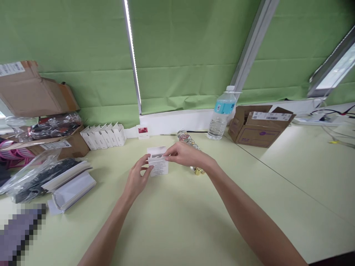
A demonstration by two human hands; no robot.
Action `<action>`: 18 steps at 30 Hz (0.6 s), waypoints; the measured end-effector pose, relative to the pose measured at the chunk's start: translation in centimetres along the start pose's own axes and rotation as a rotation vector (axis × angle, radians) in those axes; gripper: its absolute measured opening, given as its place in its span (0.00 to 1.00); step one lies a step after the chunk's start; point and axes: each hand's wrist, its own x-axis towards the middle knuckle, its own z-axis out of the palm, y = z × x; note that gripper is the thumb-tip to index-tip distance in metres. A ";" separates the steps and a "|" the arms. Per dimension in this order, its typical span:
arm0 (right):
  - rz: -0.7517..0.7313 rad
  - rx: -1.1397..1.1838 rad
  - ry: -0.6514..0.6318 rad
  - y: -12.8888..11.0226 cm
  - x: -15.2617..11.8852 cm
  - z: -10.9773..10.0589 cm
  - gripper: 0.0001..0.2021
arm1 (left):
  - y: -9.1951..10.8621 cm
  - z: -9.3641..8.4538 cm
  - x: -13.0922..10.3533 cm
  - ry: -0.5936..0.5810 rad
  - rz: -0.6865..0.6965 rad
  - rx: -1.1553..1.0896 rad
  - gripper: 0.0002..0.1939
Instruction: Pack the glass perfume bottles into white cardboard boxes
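Observation:
A small white box [159, 169] with fine printed text on its front stands upright on the table, its top flap raised at the back. My left hand [137, 174] grips its left side, thumb at the front and fingers at the upper edge. From the right, my right hand [184, 154] pinches at the box's open top near the right corner. Whether those fingertips also hold something small is hidden. Behind my right hand lies a pile of small shiny wrapped items [186, 136], with a gold-coloured piece [198, 171] showing below my wrist.
Several white boxes [104, 136] stand in a row at the back left, beside a small card [143, 132]. Cartons [33, 90] and plastic-wrapped goods [36, 181] crowd the left. A water bottle [222, 114] and an open brown carton [257, 127] stand at the back right.

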 end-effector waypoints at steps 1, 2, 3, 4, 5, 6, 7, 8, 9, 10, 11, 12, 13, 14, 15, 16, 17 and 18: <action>-0.007 0.017 -0.017 0.0 -0.1 -0.2 0.12 | 0.0 0.0 0.0 -0.006 -0.002 0.004 0.19; -0.008 0.033 -0.030 0.0 -0.2 -0.3 0.11 | 0.0 0.0 0.0 -0.010 -0.001 0.008 0.19; -0.004 0.043 -0.033 0.0 -0.2 -0.4 0.11 | 0.1 0.0 0.0 -0.010 -0.001 0.011 0.18; 0.006 0.043 -0.023 0.0 -0.1 -0.3 0.11 | 0.2 -0.1 -0.1 -0.007 -0.001 0.013 0.18; 0.020 0.029 -0.001 0.0 0.0 -0.2 0.12 | 0.3 -0.1 -0.1 -0.005 -0.002 0.015 0.18; 0.035 0.002 0.034 0.1 0.2 0.1 0.12 | 0.4 -0.1 -0.1 -0.004 -0.005 0.016 0.18; 0.048 -0.037 0.080 0.1 0.4 0.4 0.12 | 0.5 -0.1 -0.1 -0.005 -0.008 0.017 0.17; 0.058 -0.082 0.133 0.1 0.6 0.7 0.12 | 0.7 -0.1 -0.1 -0.007 -0.014 0.017 0.17; 0.068 -0.128 0.183 0.1 0.9 1.1 0.12 | 0.8 -0.1 -0.1 -0.008 -0.022 0.015 0.17; 0.080 -0.170 0.226 0.1 1.1 1.5 0.12 | 0.9 -0.2 0.0 -0.007 -0.029 0.014 0.17; 0.096 -0.203 0.257 0.1 1.3 1.8 0.11 | 1.0 -0.2 -0.1 -0.004 -0.035 0.013 0.17; 0.115 -0.226 0.278 0.2 1.4 2.1 0.10 | 1.1 -0.2 -0.1 -0.002 -0.040 0.015 0.17; 0.137 -0.242 0.289 0.2 1.5 2.4 0.09 | 1.1 -0.1 -0.1 -0.003 -0.043 0.019 0.17; 0.155 -0.254 0.297 0.3 1.6 2.6 0.10 | 1.2 -0.1 -0.2 -0.001 -0.047 0.026 0.18; 0.165 -0.262 0.309 0.4 1.6 2.7 0.13 | 1.3 0.0 -0.3 0.007 -0.056 0.035 0.20; 0.164 -0.269 0.323 0.5 1.5 2.8 0.17 | 1.3 0.0 -0.3 0.019 -0.068 0.046 0.23; 0.155 -0.275 0.335 0.5 1.5 2.8 0.21 | 1.4 0.1 -0.4 0.031 -0.080 0.057 0.26; 0.140 -0.280 0.337 0.6 1.4 2.8 0.24 | 1.4 0.1 -0.5 0.038 -0.086 0.073 0.28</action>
